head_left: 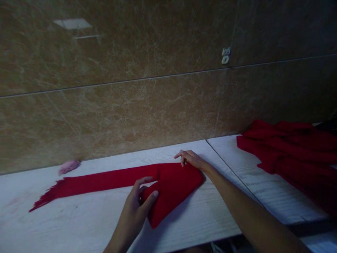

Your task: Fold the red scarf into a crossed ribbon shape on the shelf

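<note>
A red scarf [105, 181] with a fringed end lies flat along the table, its fringe pointing left. The right part is doubled into a thick folded bundle [173, 189], turned at an angle toward the front edge. My left hand [138, 198] grips the bundle's left side, thumb on top and index finger stretched over it; the other fingers are partly hidden beneath the cloth. At the back right edge of the fold, my right hand [191, 159] rests against the scarf, index finger extended and the other fingers loosely bent.
A heap of red cloth [286, 151] lies at the right. A small pink object [68, 167] sits by the wall at the left. A seam crosses the whitish wooden table [86, 218]; behind it rises a brown tiled wall [118, 116] with a small white cat-shaped hook [225, 55].
</note>
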